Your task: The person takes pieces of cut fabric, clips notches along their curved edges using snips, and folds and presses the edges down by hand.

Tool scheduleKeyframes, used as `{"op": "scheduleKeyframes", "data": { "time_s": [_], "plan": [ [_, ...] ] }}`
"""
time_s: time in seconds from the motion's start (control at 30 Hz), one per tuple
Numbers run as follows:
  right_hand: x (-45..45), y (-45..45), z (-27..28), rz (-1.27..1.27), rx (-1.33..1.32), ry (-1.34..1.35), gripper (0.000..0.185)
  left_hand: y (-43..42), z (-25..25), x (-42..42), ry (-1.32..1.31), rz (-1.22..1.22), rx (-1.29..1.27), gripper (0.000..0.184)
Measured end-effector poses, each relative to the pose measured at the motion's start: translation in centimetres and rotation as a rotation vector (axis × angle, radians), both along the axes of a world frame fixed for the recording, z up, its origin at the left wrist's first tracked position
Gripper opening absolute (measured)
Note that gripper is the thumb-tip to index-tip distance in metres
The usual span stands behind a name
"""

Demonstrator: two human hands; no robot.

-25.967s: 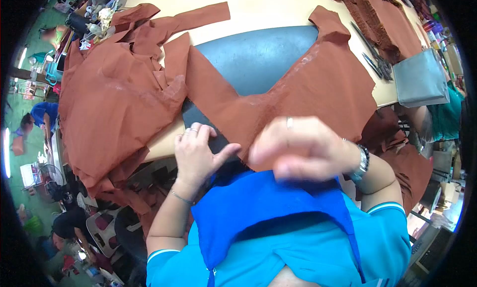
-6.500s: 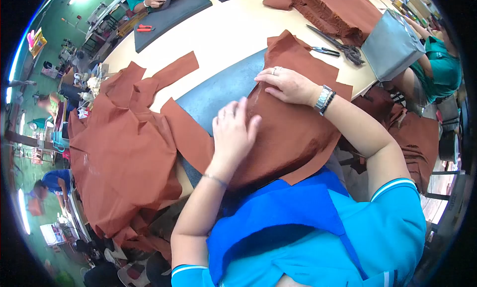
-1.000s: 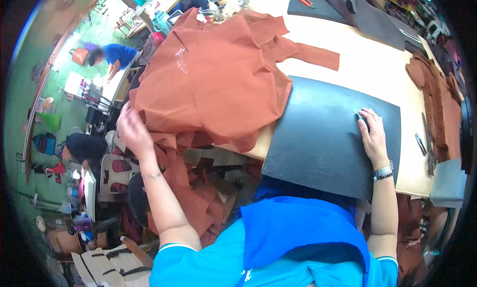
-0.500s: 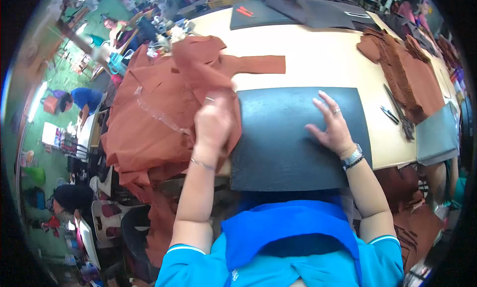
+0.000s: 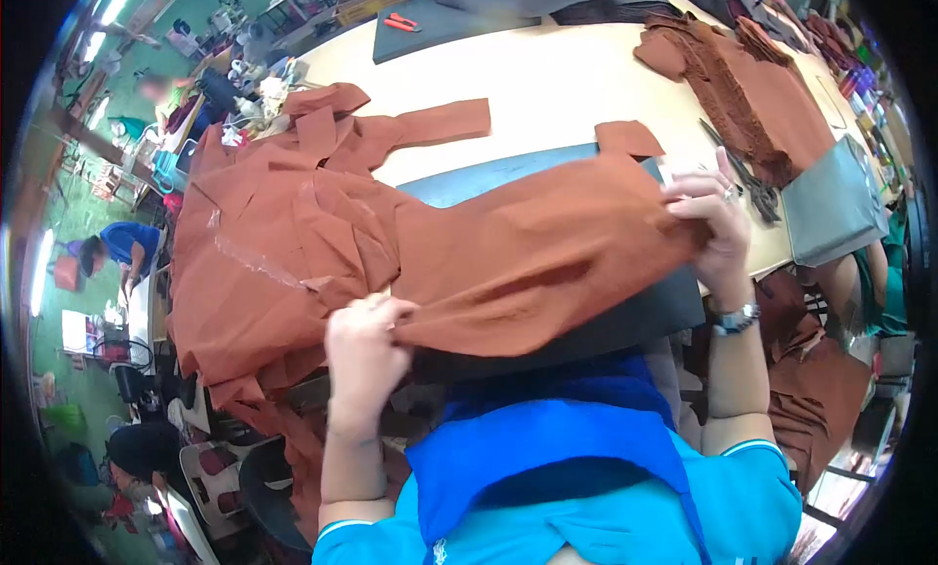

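A piece of rust-brown fabric (image 5: 528,242) is spread between my two hands, bowed and creased along its lower edge. My left hand (image 5: 366,355) is closed on its near left edge, and my right hand (image 5: 711,223) grips its right end. Beneath the fabric lies a black board (image 5: 645,316), mostly covered, its far edge and near right part showing. On the left, the fabric meets a heap of the same rust-brown fabric (image 5: 264,272); whether the two are joined I cannot tell. A small rust-brown flap (image 5: 628,138) shows just past the board's far edge.
On the pale table (image 5: 547,86), orange-handled snips (image 5: 401,22) rest on a dark board (image 5: 440,32) at the far side. Scissors (image 5: 747,174) lie at the right, beside brown gathered fabric (image 5: 728,101) and a grey-green piece (image 5: 835,198). Other people sit at the left.
My left hand has come down towards me and left, drawing the fabric over the board. My right hand, open above the board before, now grips the fabric's right end.
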State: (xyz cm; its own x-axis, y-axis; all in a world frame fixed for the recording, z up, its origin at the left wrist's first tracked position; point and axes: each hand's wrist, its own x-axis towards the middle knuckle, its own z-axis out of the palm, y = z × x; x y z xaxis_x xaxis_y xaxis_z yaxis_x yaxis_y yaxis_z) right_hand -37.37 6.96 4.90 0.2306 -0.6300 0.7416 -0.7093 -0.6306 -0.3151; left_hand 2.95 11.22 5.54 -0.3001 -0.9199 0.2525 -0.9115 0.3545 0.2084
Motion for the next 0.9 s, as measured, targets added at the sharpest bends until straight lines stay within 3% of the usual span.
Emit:
{"op": "scheduleKeyframes", "data": {
  "time_s": [0.07,0.1,0.13,0.17,0.23,0.3,0.4,0.47,0.5,0.57,0.6,0.63,0.73,0.8,0.87,0.9],
  "plan": [
    [-1.0,1.7,2.5,0.101,0.192,-0.156,0.023,0.3,2.9,2.3,0.257,-0.028,-0.057,0.030],
    [-1.3,2.7,4.6,0.165,0.198,-0.236,0.024,0.7,5.2,2.9,0.459,-0.050,-0.036,0.017],
    [-1.7,3.9,6.3,0.208,0.230,-0.315,0.022,2.2,7.3,4.3,0.619,0.127,-0.378,0.028],
    [-1.9,4.7,7.7,0.259,0.280,-0.413,0.019,2.7,2.1,17.0,0.751,0.522,-0.360,0.031],
    [-2.2,5.2,9.9,0.317,0.346,-0.556,0.017,-0.5,10.2,13.6,0.843,0.305,-0.703,0.029],
    [-2.9,2.1,11.3,0.335,0.313,-0.496,0.014,-6.1,14.7,11.6,0.821,0.094,-0.656,0.026],
    [-1.1,-3.3,11.7,0.198,0.338,-0.451,0.012,-16.9,16.2,8.0,0.691,-0.106,-0.466,0.023],
    [-3.8,-9.7,7.7,0.180,0.430,-0.356,0.018,-22.8,12.6,5.8,0.489,-0.146,-0.493,0.021],
    [-5.4,-13.0,5.1,0.085,0.519,-0.369,0.023,-25.4,9.3,5.4,0.280,-0.150,-0.679,0.035],
    [-7.0,-15.3,0.7,-0.094,0.573,-0.386,0.030,-26.1,3.4,3.5,0.350,0.004,-0.449,0.062],
    [-7.4,-15.6,-1.0,-0.177,0.534,-0.389,0.032,-27.8,0.0,4.1,0.248,0.042,-0.478,0.068],
    [-9.5,-16.4,-3.9,-0.222,0.533,-0.277,0.033,-29.2,-3.4,4.5,0.439,0.070,-0.270,0.071],
    [-14.1,-11.9,-7.2,-0.474,0.616,0.094,0.036,-20.5,-6.4,-0.4,0.363,0.163,-0.087,0.072],
    [-17.2,-8.6,-11.0,-0.673,0.543,0.404,0.039,-16.1,-8.5,-1.3,0.287,0.090,0.006,0.074],
    [-16.9,-5.3,-11.2,-0.751,0.734,0.376,0.035,-13.1,-9.0,-2.6,0.211,0.179,0.254,0.086],
    [-17.9,-4.4,-12.7,-0.680,0.530,0.410,0.031,-12.0,-9.5,-3.2,0.122,0.200,0.226,0.089]
  ]
}}
